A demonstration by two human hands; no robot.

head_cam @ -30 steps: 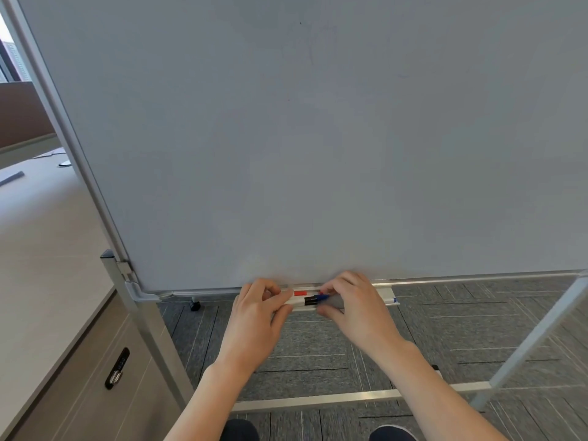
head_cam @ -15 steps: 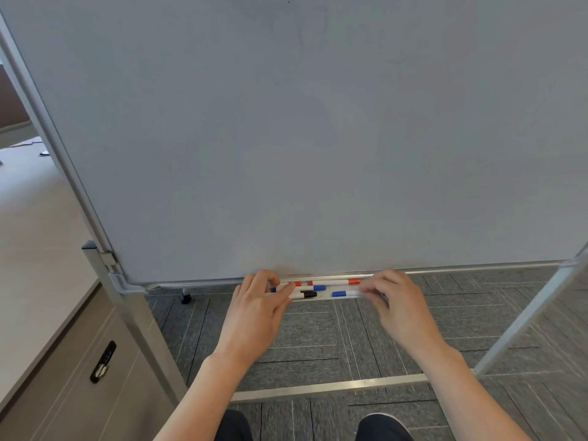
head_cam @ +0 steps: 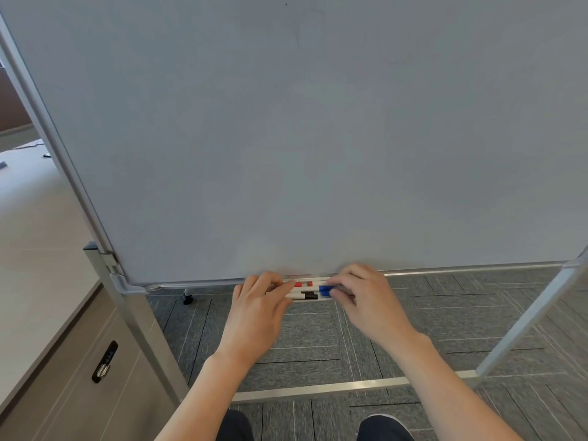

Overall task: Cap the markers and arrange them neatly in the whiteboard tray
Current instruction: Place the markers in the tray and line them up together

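Below the whiteboard (head_cam: 318,138), left hand (head_cam: 259,308) and right hand (head_cam: 366,300) bracket the markers (head_cam: 307,291) in the tray (head_cam: 313,300), fingers (head_cam: 342,292) clamped on their ends.

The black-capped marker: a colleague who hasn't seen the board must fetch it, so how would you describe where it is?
Find the whiteboard, then the tray under its bottom edge. Between the left hand and right hand, the black-capped marker lies nearest the front; its neighbours show red or blue.
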